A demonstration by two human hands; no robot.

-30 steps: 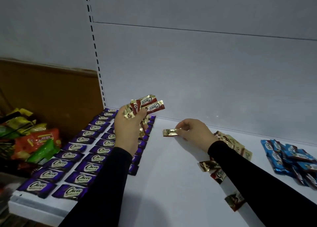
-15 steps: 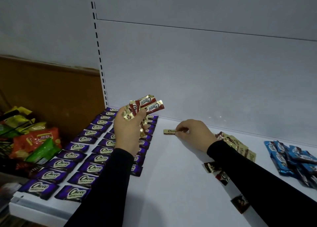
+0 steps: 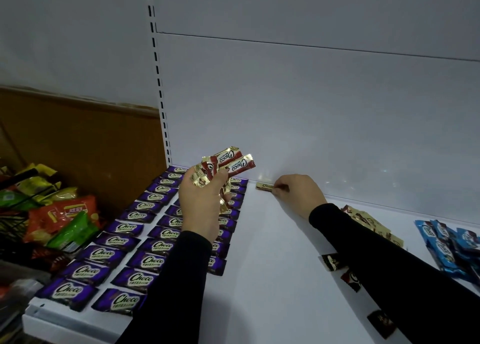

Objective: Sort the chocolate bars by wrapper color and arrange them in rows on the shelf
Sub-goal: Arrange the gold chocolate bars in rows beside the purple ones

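Observation:
My left hand is raised above the shelf, shut on a bunch of gold-and-red chocolate bars. Under it, purple bars lie in three neat rows on the left of the white shelf. My right hand rests at the back of the shelf, fingertips pinching the end of one gold bar that lies flat beside the purple rows. A loose pile of gold bars sits behind my right forearm. Blue bars are heaped at the far right.
A few dark loose bars lie near the right sleeve, one more by the front edge. A wire basket with orange, green and yellow snack bags stands left of the shelf. The white back panel rises behind.
My right hand has moved the single gold bar back towards the rear wall and set it flat on the shelf. The left hand with its bunch has stayed in place.

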